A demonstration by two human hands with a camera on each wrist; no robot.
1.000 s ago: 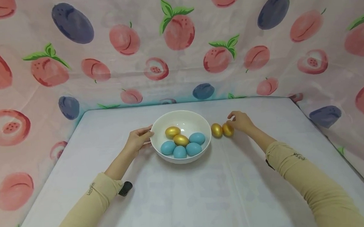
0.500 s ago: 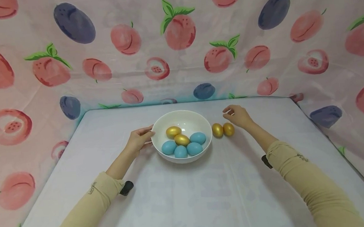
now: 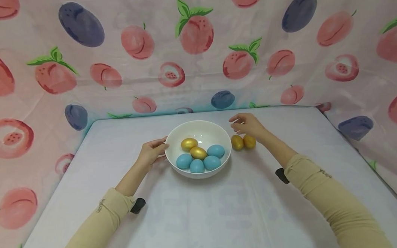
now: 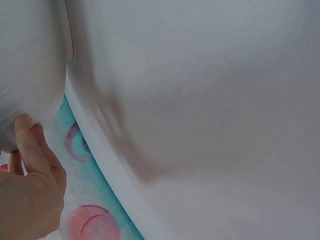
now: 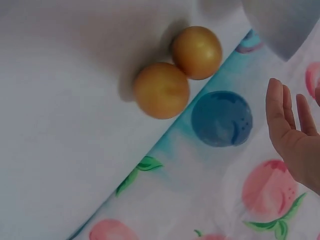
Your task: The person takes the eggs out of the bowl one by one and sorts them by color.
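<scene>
A white bowl stands mid-table, holding several blue eggs at its near side and two golden eggs, one behind the other. My left hand grips the bowl's left side, thumb at the rim; the left wrist view shows fingertips against the outer wall. Just right of the bowl, two more golden eggs lie side by side on the table. Above and behind them hovers my right hand, fingers loosely extended, holding nothing, apart from the bowl.
A white cloth covers the table. Behind it and along both sides hangs a curtain printed with peaches and plums. A black device sits at the left cuff, another at the right cuff.
My right hand has risen off the outer golden egg and moved left, over the pair towards the bowl. The left hand, bowl and eggs look unchanged.
</scene>
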